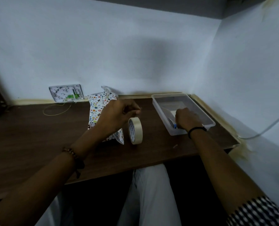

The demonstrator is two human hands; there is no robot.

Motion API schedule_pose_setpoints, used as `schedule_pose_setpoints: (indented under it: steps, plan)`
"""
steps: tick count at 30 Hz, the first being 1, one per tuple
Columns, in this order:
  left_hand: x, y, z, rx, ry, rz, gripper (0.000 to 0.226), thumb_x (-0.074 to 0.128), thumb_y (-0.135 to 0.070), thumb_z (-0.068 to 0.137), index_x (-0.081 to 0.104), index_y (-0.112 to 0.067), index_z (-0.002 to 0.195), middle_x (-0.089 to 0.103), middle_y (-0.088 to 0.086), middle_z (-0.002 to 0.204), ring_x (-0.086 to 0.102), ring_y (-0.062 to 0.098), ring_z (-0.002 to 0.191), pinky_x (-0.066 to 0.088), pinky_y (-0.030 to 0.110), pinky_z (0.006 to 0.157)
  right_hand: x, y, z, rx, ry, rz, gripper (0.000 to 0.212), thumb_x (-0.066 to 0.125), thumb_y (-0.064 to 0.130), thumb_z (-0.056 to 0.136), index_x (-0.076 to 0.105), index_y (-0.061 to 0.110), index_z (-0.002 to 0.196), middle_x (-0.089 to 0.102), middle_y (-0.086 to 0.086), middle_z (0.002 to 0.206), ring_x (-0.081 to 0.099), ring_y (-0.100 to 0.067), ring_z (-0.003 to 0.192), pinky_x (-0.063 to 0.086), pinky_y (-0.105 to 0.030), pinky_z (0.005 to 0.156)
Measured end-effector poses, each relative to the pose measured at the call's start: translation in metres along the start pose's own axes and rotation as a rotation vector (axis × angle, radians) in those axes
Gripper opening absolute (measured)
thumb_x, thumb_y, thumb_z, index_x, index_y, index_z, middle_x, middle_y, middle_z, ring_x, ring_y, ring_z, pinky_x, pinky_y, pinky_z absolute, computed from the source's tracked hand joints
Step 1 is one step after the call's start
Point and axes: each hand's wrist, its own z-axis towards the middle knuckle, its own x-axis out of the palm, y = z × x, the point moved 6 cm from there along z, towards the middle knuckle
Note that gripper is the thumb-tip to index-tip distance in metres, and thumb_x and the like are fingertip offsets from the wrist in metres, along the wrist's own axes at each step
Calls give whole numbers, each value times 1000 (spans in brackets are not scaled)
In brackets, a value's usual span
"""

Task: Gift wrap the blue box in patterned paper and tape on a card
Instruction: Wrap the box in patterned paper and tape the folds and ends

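- Pale bluish back wall (119,46) and right wall (253,75) meet in a corner.
- Dark wooden table (37,136) stands against both.
- White wall box (66,94) sits low on the back wall.
- Dim light, soft shadow.

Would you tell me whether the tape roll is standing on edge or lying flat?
Standing on edge: the tape roll rests upright on the desk, its hole facing sideways, beside the wrapped box.

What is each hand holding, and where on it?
Right hand grips a blue-handled tool at its handle, inside the bin. Left hand: fingers curled, cannot tell.
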Motion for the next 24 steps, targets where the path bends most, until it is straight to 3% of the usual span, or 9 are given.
schedule_pose_setpoints:
  steps: [3, 6, 9, 11, 15, 19, 21, 24]
  plan:
    - [0, 2, 0, 12, 18, -13, 10, 71, -24, 90, 74, -23, 100, 74, -13, 86, 69, -2, 79, 59, 39, 79, -4, 4, 3, -53, 35, -75, 26, 58, 13, 95, 57, 6, 120, 59, -18, 123, 61, -35, 110, 51, -45, 93]
    - [0, 4, -1, -1, 21, -27, 9, 70, -25, 92, 74, -23, 99, 75, -10, 86, 70, 0, 79, 58, 40, 80, -7, 5, 4, -97, 133, -42, 35, 75, 23, 84, 56, 10, 109, 60, -15, 118, 62, -32, 105, 51, -40, 86]
    - [-2, 5, 1, -2, 34, -19, 9, 68, -27, 93, 74, -24, 98, 75, -13, 88, 69, 0, 81, 58, 39, 82, -16, -3, 8, -95, 114, 165, 32, 83, 26, 76, 66, 2, 88, 68, -9, 80, 67, -23, 70, 59, -36, 67]
    - [-5, 7, 1, 9, 31, 21, 11, 67, -28, 94, 75, -25, 101, 74, -15, 90, 68, -1, 84, 56, 37, 82, -28, -5, 6, -115, 78, 308, 23, 79, 26, 80, 73, 4, 83, 70, -8, 67, 70, -19, 58, 61, -33, 60]
    - [-7, 11, 3, 22, 35, 73, 12, 66, -30, 94, 74, -27, 103, 75, -12, 96, 68, 6, 90, 56, 40, 83, -61, 11, -13, -313, 120, 513, 9, 70, 15, 87, 72, 10, 93, 76, -5, 80, 73, -14, 62, 49, -14, 47]
    - [-6, 12, 5, 51, 36, 53, 13, 66, -26, 95, 74, -22, 104, 75, -8, 94, 69, 8, 86, 57, 42, 80, -81, 37, -30, -530, 159, 578, 19, 73, 17, 87, 71, 17, 107, 77, 0, 82, 73, -11, 68, 57, -21, 60]
    - [-6, 12, 5, 64, 25, 32, 12, 66, -22, 95, 74, -17, 102, 74, -5, 90, 69, 7, 83, 57, 42, 78, -86, 47, -36, -585, 184, 629, 22, 76, 16, 85, 72, 16, 107, 76, 1, 80, 73, -14, 69, 57, -23, 58]
    - [-6, 13, 4, 84, 11, 32, 11, 65, -20, 96, 73, -14, 100, 74, -2, 87, 70, 11, 81, 57, 43, 76, -89, 55, -41, -626, 228, 609, 34, 84, 27, 78, 71, 20, 108, 75, 5, 84, 70, -5, 68, 57, -25, 59]
